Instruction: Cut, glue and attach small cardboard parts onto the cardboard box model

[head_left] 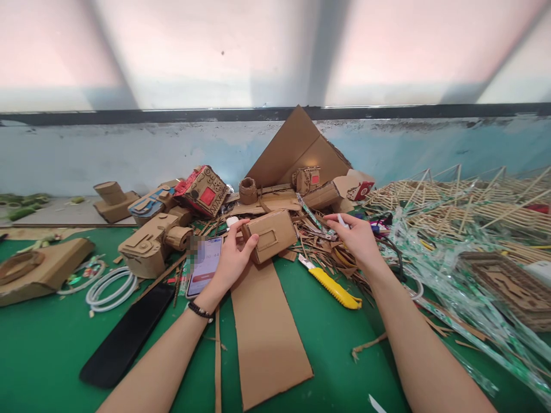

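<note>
My left hand (237, 252) grips a small cardboard box (271, 235) by its left end, thumb on the near face. That face bears a raised rounded-rectangle frame, and the box is tilted above a long flat cardboard piece (269, 338). To the right, my right hand (355, 238) is closed in a pinch with a slim white object (343, 221) showing at its fingers; its kind is unclear. Below and between the hands lies a yellow utility knife (333, 287). A lit phone (205, 267) rests beside my left wrist.
Cardboard camera models (150, 246) stand at left, near a coiled white cable (112, 289) and a black flat object (129, 335). Cardboard scraps (321, 238) heap behind the hands. Plastic wrapping (447, 287) and wooden-stick frames (430, 195) spread at right. A wall (129, 152) bounds the green table (340, 361).
</note>
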Available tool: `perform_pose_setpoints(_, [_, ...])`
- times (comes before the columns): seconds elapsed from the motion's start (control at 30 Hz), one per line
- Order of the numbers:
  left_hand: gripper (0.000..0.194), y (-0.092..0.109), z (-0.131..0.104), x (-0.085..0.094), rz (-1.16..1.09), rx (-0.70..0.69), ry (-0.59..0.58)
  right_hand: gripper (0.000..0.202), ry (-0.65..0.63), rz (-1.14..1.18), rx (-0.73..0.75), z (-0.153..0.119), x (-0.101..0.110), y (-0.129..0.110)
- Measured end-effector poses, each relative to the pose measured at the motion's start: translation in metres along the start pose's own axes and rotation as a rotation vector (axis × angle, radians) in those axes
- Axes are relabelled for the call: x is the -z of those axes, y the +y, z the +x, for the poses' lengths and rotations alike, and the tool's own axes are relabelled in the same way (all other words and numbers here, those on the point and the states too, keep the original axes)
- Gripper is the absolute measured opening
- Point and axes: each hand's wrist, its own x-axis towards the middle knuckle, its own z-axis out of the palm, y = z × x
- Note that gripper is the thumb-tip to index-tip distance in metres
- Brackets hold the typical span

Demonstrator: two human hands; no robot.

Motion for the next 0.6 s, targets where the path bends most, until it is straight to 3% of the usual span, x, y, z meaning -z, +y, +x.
perform_pose_setpoints(0.13, [0.056,-0.0021,0.0001,-0.0004,0.000,0.001,-0.012,0.042,0.008,0.024,0.010,0.0006,-0.0006,0.0005])
perform_pose_setpoints(0.27, [0.055,-0.0031,0.0003,-0.0002,0.015,0.000,-0.007,0.082,0.040,0.105,-0.038,0.0012,-0.0020,-0.0027])
perform_pose_setpoints(0.33, [0.055,-0.0028,0.0000,0.0002,0.024,0.000,-0.005,0.092,0.047,0.159,-0.056,0.0009,-0.0031,-0.0040])
perform_pose_setpoints(0.5, [0.054,-0.0011,-0.0016,0.0009,0.022,0.007,-0.016,0.038,-0.011,0.106,0.005,-0.0015,-0.0040,-0.0044])
perform_pose_setpoints(0.6, [0.053,-0.0001,-0.0031,0.0009,0.029,-0.005,-0.020,0.035,-0.065,0.053,0.081,-0.0041,-0.0037,-0.0056])
